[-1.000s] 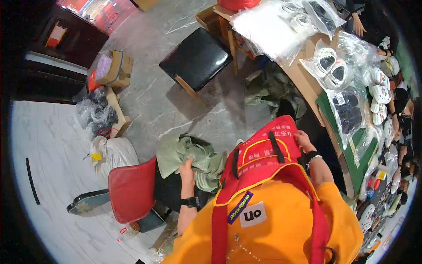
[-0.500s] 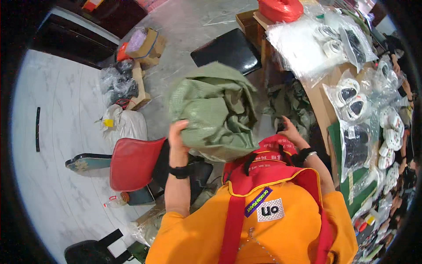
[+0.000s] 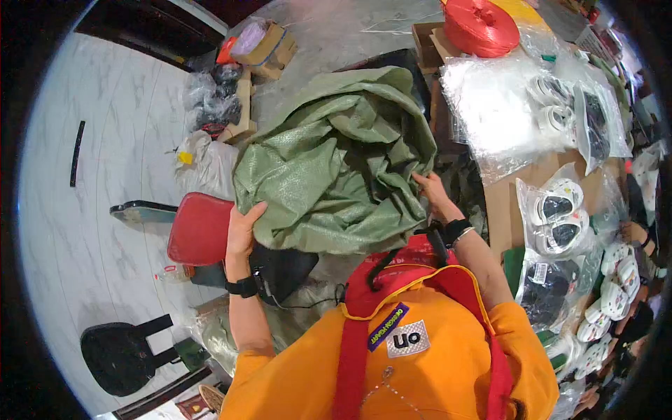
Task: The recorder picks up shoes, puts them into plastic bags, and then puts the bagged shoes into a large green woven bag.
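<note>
A large green woven sack (image 3: 301,175) hangs in front of me, its mouth spread wide and its folds crumpled inward. My left hand (image 3: 243,227) grips the near left part of its rim, thumb on top. On the opposite side, my right hand (image 3: 435,194) pinches the right edge of the sack. Both hands are closed on the fabric; the sack's underside is hidden from view. Below the sack, a red apron (image 3: 360,287) with yellow trim covers my orange top.
To the right, a table (image 3: 500,203) carries bagged white clogs (image 3: 560,210), clear plastic bags (image 3: 490,105) and a roll of red twine (image 3: 483,28). On the left stand a red chair (image 3: 199,227), a white sack (image 3: 210,164) and a cardboard box (image 3: 273,52). Other people's hands show at far right.
The sack has spread wider and its mouth now faces up more. My right hand, earlier apart from it with fingers spread, has taken hold of its right edge. My left hand moved left.
</note>
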{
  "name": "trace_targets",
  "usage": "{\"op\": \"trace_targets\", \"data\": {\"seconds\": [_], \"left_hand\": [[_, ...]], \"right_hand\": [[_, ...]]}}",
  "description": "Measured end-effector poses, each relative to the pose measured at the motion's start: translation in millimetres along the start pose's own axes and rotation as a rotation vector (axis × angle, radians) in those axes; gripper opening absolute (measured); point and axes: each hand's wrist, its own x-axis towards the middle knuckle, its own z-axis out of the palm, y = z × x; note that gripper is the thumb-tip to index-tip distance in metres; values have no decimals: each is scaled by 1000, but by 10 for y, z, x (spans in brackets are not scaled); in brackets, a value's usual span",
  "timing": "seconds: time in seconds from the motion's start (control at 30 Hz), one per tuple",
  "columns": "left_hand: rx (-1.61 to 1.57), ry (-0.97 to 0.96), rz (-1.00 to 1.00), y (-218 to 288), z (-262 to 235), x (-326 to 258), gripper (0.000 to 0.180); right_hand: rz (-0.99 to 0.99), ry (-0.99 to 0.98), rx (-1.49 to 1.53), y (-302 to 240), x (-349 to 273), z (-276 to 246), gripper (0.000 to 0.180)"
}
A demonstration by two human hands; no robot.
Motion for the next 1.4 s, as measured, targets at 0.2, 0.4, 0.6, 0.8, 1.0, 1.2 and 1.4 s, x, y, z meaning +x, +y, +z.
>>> {"op": "trace_targets", "data": {"seconds": [0.2,0.4,0.6,0.8,1.0,1.2,1.4], "left_hand": [[300,147,60,-767,-308,42,35],[360,-23,-87,-1452,-200,143,36],[276,-374,-827,-2096,427,406,58],[73,-372,-606,-3919,567,332,43],[457,-393,-606,-4750,74,526,34],[124,-87,-704,-5302,-296,545,37],[304,-43,-753,-5100,194,881,36]], "right_hand": [[15,-181,39,-155,-352,167,35],[-22,-205,-727,738,-655,416,34],[116,-372,-1073,1261,-961,682,35],[248,-699,-568,1742,-647,536,32],[38,437,-1474,2603,1287,-1836,63],[-188,169,-2294,3023,2356,-2539,70],[-109,-187,-2095,2999,1766,-2913,22]]}}
